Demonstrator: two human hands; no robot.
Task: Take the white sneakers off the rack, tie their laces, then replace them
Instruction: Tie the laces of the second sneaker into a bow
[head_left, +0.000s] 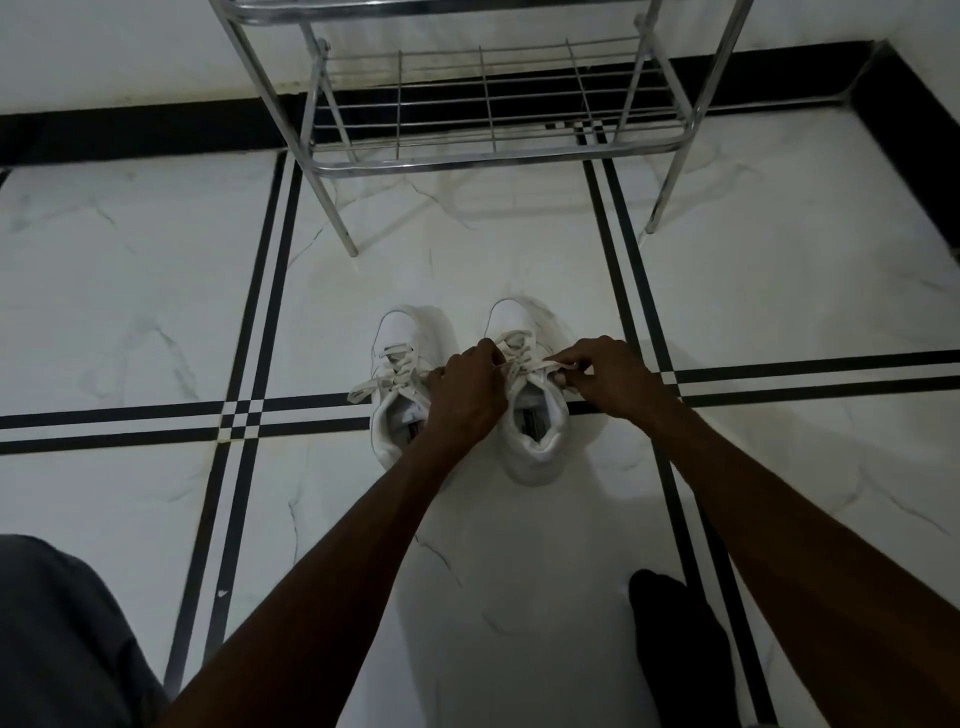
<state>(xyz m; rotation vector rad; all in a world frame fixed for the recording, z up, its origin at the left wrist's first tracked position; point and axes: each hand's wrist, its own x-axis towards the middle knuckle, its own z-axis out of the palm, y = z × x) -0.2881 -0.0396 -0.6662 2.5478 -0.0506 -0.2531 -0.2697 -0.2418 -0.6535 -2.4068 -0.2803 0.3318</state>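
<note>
Two white sneakers stand side by side on the marble floor, toes pointing toward the rack. The left sneaker (397, 364) has loose laces, one end trailing off to the left. Over the right sneaker (535, 415), both my hands grip its laces (524, 364). My left hand (465, 395) pinches a lace at the shoe's left side. My right hand (605, 376) pulls a lace end out to the right. The chrome shoe rack (493, 156) stands just beyond the shoes, its lower wire shelf bare.
White marble floor (130, 312) with black inlay stripes crossing under the shoes. A black skirting runs along the wall behind the rack. My grey-clothed knee (62, 634) is at bottom left, a dark-socked foot (675, 644) at bottom right.
</note>
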